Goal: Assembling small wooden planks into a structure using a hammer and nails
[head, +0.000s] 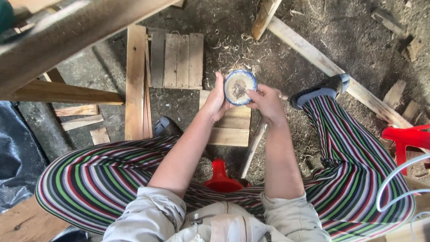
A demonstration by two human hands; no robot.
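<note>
Two hands are seen: a small blue-rimmed bowl is gripped by the left hand, its inside touched by the right hand, clenched.

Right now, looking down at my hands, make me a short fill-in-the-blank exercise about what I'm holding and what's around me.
1. The left hand cups a small round bowl with a ____ rim.
2. The right hand reaches its fingers ____ the bowl.
3. Between the knees, under the forearms, shows a ____ plastic stool.
4. The trousers are patterned with ____.

Missing words: blue; into; red; stripes
</note>
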